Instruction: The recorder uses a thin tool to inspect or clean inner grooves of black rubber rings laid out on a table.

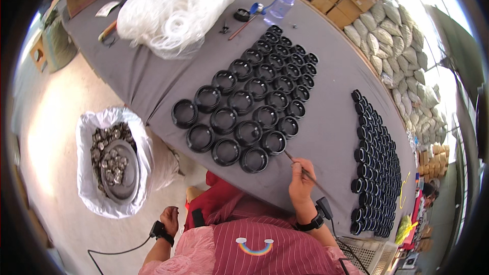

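Note:
My right hand (301, 179) is closed round a thin dark stick (310, 177), perhaps a slender brush. Its far end reaches the near right edge of a black ring (275, 143); whether it touches is too small to tell. That ring belongs to a block of glossy, open black rings (241, 101) laid in slanting rows on the grey cloth-covered table (326, 107). Off the table's near edge, my left hand (169, 219) hangs low beside my body, its fingers curled and nothing visible in them.
A second group of black rings (374, 168) stands to the right. At the back lie a bag of white rings (178, 12), a plastic bottle (279, 9) and a black round lid (241, 15). On the floor at left, a white sack (84, 173) holds metallic pieces and a basin (133, 178).

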The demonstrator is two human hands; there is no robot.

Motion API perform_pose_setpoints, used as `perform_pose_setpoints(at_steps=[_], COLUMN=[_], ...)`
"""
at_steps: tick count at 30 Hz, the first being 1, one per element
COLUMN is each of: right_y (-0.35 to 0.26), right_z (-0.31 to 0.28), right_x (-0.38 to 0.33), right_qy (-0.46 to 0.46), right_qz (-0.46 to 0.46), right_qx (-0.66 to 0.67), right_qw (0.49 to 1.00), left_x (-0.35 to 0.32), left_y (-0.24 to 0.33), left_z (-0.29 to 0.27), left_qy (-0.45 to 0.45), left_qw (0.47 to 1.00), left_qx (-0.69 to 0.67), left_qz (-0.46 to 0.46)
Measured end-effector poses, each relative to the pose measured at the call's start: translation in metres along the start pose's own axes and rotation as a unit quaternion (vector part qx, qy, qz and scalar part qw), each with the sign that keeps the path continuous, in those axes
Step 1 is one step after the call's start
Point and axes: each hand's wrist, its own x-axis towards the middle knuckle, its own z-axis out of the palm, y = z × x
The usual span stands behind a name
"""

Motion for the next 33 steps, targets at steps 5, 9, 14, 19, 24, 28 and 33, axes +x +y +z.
perform_pose_setpoints(at_steps=[5, 9, 14, 19, 24, 28, 33], right_y=[-0.011, -0.009, 0.008, 0.009, 0.014, 0.016, 0.021], right_z=[0.0, 0.007, -0.01, -0.015, -0.006, 0.001, 0.008], right_x=[0.006, 0.002, 0.0, 0.025, 0.039, 0.046, 0.051], right_qy=[-0.048, -0.09, -0.053, -0.029, -0.117, -0.107, -0.113], right_qz=[-0.14, -0.165, -0.134, -0.175, -0.13, -0.128, -0.161], right_qx=[-0.192, -0.216, -0.3, -0.395, -0.524, -0.531, -0.538], right_qw=[0.97, 0.958, 0.943, 0.901, 0.834, 0.831, 0.82], left_x=[0.013, 0.027, 0.035, 0.066, 0.134, 0.17, 0.169], left_y=[0.081, 0.163, 0.219, 0.282, 0.347, 0.35, 0.35], left_z=[0.002, 0.012, 0.019, 0.023, 0.027, 0.043, 0.057], left_qy=[-0.049, -0.078, -0.083, 0.065, 0.057, 0.035, -0.008], left_qw=[0.987, 0.965, 0.933, 0.866, 0.903, 0.914, 0.91], left_qx=[0.041, 0.055, 0.097, 0.111, 0.019, 0.09, 0.11], left_qz=[0.15, 0.243, 0.338, 0.484, 0.425, 0.394, 0.399])
